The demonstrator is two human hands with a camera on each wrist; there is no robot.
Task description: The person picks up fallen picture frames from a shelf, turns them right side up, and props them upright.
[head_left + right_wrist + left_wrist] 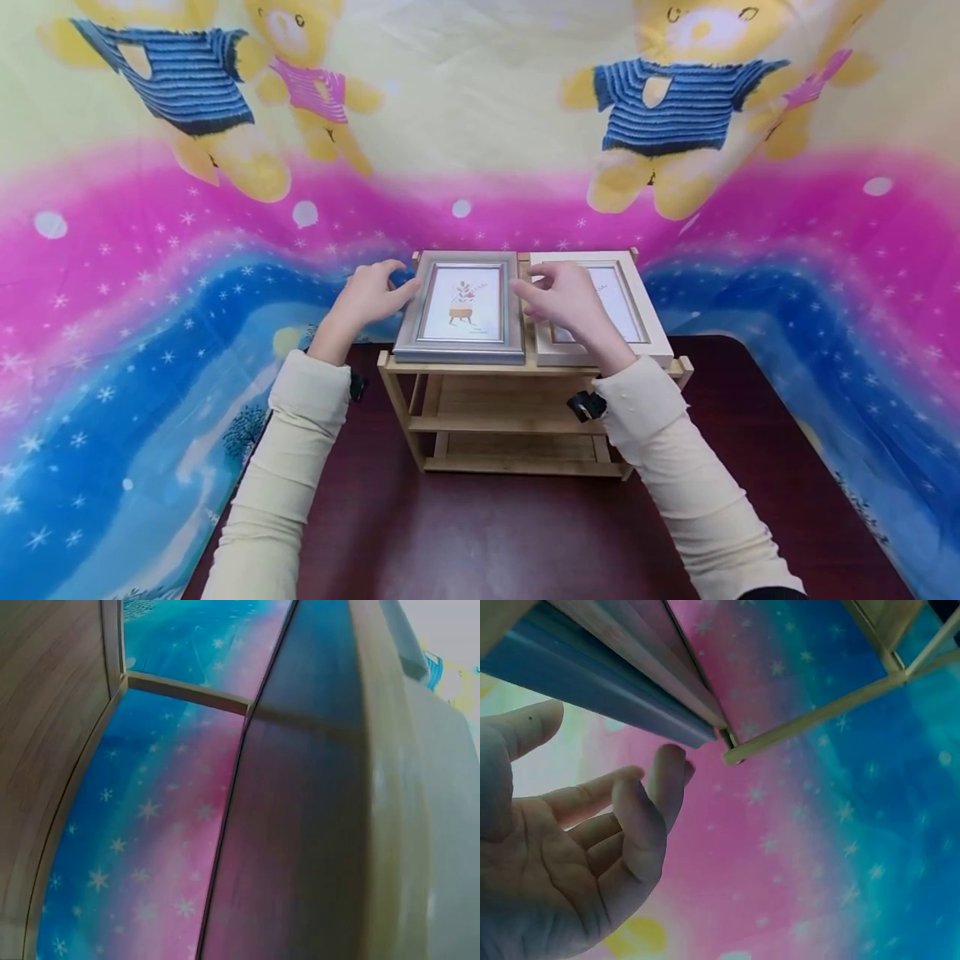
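Two picture frames lie side by side on the top of a light wooden rack [517,425]. The left one is a silver-grey picture frame [512,342] around a drawing of a potted plant; the right one is a white picture frame [651,312], partly covered by my right hand. My left hand [369,296] hovers by the grey frame's left side, fingers bent loosely and holding nothing. In the left wrist view a gap shows between that hand [585,855] and the frame's edge [600,682]. Above the white frame's left part, my right hand [568,302] has loosely bent fingers pointing toward the grey frame, with nothing held.
The rack has lower shelves [510,404] and stands on a dark reddish-brown table [480,533]. Behind and around it hangs a colourful cloth [480,108] printed with bears and stars. In the right wrist view, the rack's wooden panel [52,750] appears at the left.
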